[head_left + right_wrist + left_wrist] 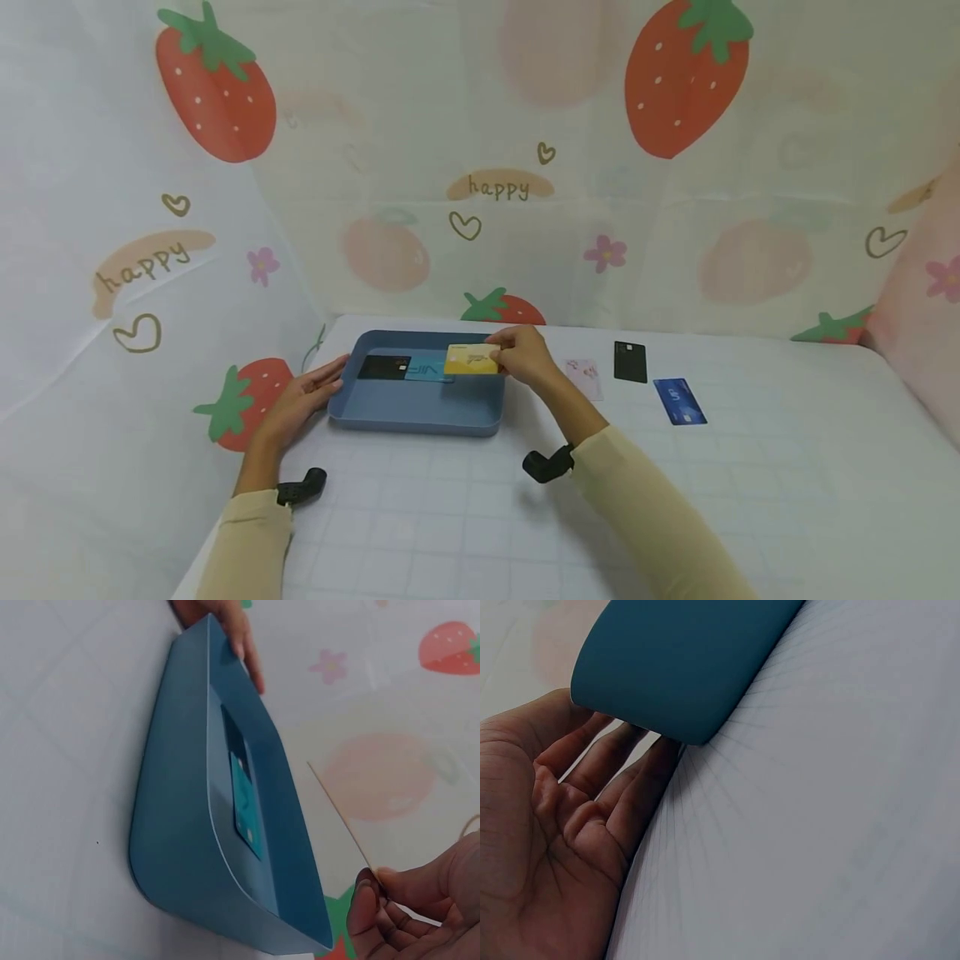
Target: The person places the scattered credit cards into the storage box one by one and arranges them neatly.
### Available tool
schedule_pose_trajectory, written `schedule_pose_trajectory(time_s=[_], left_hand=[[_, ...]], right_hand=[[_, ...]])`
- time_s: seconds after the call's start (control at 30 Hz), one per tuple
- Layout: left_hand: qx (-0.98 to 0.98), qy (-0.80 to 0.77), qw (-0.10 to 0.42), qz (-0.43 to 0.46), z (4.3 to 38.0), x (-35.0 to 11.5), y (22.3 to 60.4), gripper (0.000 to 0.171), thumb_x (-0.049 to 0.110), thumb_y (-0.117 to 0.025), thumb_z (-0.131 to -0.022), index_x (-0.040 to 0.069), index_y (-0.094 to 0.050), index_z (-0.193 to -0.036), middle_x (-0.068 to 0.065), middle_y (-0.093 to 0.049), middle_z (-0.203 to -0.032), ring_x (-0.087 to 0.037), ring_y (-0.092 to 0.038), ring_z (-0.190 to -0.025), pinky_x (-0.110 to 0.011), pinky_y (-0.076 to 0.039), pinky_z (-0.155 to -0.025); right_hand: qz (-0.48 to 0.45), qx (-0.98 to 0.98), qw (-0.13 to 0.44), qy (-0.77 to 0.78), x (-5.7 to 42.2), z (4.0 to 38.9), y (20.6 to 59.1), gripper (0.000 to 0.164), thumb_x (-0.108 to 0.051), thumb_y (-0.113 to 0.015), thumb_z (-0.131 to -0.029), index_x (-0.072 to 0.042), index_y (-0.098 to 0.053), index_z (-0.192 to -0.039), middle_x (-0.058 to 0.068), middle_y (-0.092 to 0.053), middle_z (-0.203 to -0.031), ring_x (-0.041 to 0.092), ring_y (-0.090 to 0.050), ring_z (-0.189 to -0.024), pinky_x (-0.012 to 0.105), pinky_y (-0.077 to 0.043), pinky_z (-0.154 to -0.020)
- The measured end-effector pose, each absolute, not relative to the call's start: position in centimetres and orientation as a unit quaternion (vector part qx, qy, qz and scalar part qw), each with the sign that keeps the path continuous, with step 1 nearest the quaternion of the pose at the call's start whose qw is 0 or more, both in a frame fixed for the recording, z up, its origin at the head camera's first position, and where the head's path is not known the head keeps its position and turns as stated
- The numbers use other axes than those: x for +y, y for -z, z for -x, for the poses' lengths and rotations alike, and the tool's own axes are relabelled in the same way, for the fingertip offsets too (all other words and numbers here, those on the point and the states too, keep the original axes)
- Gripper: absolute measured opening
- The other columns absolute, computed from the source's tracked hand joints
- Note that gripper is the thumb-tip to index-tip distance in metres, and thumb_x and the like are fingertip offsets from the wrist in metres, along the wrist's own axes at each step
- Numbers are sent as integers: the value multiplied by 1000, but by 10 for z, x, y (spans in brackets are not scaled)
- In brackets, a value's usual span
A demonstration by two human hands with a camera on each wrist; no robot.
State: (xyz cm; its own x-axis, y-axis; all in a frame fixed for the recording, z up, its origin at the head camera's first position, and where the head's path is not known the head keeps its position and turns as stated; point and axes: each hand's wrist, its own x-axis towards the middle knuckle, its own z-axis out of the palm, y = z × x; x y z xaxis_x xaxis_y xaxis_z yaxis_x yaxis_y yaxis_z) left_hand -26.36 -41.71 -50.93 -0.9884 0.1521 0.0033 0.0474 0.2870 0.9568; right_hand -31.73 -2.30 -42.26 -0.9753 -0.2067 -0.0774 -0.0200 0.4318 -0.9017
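A yellow card (471,359) is pinched by its right end between the thumb and fingers of my right hand (522,354), held above the right part of a blue tray (420,422). The right wrist view shows the same card (341,817) edge-on, apart from the tray. Inside the tray lie a black card (384,367) and a teal card (429,369), side by side at the back. My left hand (300,403) rests against the tray's left end, fingers extended; in the left wrist view its fingertips (622,742) are partly hidden behind the tray wall.
Right of the tray on the white table (420,517) lie a pale pink patterned card (583,379), another black card (630,362) and a blue card (680,402). A strawberry-printed cloth (660,208) hangs behind the table and along its sides.
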Motion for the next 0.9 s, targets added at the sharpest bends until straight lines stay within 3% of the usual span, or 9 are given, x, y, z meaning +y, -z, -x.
schedule_pose_trajectory(time_s=[0.23,0.9], left_hand=[[800,-595,42,-61,264,-417,511,58,28,-58,-105,16,-38,-158,-7,-36,-162,-24,-31,-150,-11,-41,-100],[795,-602,47,-57,262,-416,508,58,26,-58,-105,15,-38,-158,-6,-36,-162,-22,-31,-150,-12,-40,-102]], right_hand=[[51,842,99,527,-35,321,427,26,-3,-64,-97,-1,-73,-122,17,-67,-113,26,-64,-91,26,-59,-69],[43,846,107,520,-61,336,442,25,0,-64,-96,4,-72,-119,21,-68,-121,24,-66,-92,28,-60,-69]])
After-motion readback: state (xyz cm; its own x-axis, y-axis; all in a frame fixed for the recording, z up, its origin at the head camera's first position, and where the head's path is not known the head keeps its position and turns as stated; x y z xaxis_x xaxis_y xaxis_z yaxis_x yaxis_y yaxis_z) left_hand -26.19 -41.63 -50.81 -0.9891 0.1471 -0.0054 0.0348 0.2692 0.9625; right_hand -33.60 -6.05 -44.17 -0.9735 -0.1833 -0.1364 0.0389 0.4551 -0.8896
